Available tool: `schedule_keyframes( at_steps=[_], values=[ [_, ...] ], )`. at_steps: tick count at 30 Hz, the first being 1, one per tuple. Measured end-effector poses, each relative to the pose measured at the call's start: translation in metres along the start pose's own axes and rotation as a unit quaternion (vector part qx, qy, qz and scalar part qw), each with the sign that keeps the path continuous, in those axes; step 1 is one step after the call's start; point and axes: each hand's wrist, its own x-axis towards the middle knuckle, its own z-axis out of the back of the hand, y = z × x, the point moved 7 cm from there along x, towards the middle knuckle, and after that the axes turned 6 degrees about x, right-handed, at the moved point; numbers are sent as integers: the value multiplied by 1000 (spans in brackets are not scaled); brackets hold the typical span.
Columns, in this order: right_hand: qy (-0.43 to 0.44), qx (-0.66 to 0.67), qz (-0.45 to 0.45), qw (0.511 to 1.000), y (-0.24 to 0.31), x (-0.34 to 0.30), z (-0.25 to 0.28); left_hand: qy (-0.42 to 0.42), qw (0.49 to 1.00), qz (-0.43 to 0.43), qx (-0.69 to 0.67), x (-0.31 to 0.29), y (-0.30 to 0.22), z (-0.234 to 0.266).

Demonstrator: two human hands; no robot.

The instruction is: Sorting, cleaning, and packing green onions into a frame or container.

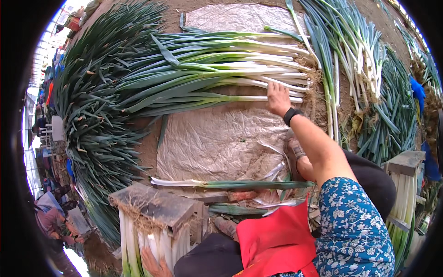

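Observation:
Several long leeks (pixel 258 71) lie side by side on the ground sheet, white ends to the right and green leaves to the left. My right hand (pixel 278 99), with a dark wristband, reaches over them; its fingers curl down onto the white stem of a leek near the roots. At the lower left, my left hand (pixel 155 264) lies flat against the upright white stems of a leek bundle (pixel 173 240). That bundle stands beside a wooden block (pixel 157 203), with matted roots on top. Part of my left hand is cut off by the lower edge.
A large heap of dark green leaf tops (pixel 99 124) fills the left. More leeks (pixel 341 46) lie at the upper right. One single leek (pixel 240 184) crosses the pale sheet (pixel 217 143) near my feet. Another bundle (pixel 402 203) under a wooden block stands right. A person (pixel 50 217) sits far left.

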Motion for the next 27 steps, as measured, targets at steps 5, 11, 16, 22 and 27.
schedule_keyframes(
  at_steps=[5, 11, 16, 22, 27],
  values=[
    [-113, -44, 96, 988, -6, 58, 5, 28, 998, 26, 44, 0, 12, -14],
    [-25, -98, 138, 985, 48, 67, 8, 87, 988, 92, 89, -5, 11, -12],
    [44, -122, 78, 988, 19, 82, 11, 83, 984, 64, 145, 7, 17, -22],
    [-109, -75, 160, 978, 34, 46, 19, 74, 984, 59, 151, 13, 6, -14],
    [3, -165, 111, 980, 12, 79, -10, 81, 986, 40, 140, 14, 10, -18]
  ],
)
